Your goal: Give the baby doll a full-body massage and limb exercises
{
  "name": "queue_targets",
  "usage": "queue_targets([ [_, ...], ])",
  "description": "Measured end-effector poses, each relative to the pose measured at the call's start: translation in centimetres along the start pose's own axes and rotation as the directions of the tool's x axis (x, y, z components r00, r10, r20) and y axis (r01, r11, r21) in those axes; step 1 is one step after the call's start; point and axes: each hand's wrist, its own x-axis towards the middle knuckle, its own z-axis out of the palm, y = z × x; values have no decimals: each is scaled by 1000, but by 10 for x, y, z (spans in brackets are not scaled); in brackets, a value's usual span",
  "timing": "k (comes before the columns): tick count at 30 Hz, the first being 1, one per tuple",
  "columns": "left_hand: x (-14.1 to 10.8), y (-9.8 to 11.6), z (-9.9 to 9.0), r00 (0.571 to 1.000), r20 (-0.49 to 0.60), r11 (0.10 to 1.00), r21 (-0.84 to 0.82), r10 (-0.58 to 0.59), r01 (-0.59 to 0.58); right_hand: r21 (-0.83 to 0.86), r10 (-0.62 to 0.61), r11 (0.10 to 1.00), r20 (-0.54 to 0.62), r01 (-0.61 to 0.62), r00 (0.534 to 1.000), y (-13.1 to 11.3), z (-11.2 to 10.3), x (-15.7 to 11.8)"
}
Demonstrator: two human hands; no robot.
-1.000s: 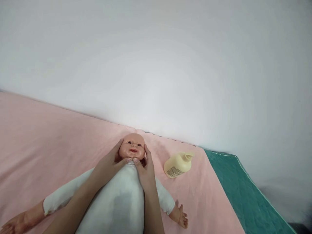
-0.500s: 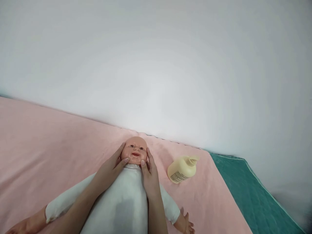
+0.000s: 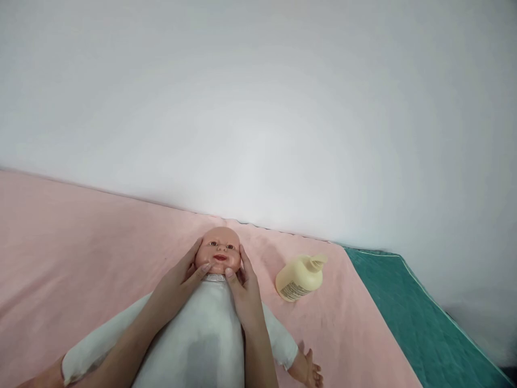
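Observation:
A baby doll (image 3: 202, 323) with a white cloth body and a bald plastic head lies on its back, arms spread out to the sides. My left hand (image 3: 181, 280) cups the left side of its head, thumb on the chin and fingers along the cheek. On the other side, my right hand (image 3: 247, 288) holds the head the same way, its thumb by the right of the chin and its fingers reaching up past the cheek. Parts of the fingers of both hands are hidden behind the head.
To the right of the doll a pale yellow pump bottle (image 3: 299, 277) stands on the pink sheet (image 3: 97, 237). Beyond the sheet's right edge lies a green quilted cover (image 3: 388, 296). A plain white wall (image 3: 258, 108) rises along the far edge.
Both thumbs have shifted slightly on the doll's chin, the right one a little inward. The whole scene sits slightly further left in view; the bottle stays standing in place.

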Motion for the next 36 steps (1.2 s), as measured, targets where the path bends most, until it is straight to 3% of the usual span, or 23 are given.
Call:
queue_targets([
  [10,-2,6,2,997,32,996,-42,-76,77,-48,-14,999,-27,12,1000,9,3,1],
  [18,-1,-3,0,1000,14,998,57,-2,1,-101,-31,994,-9,30,999,2,-4,0],
  [26,3,-10,0,999,-12,999,22,31,-31,-116,-13,993,-37,9,999,5,-6,4],
  [36,4,-2,4,995,33,994,-52,-97,99,-42,-5,999,1,5,1000,1,4,-2],
])
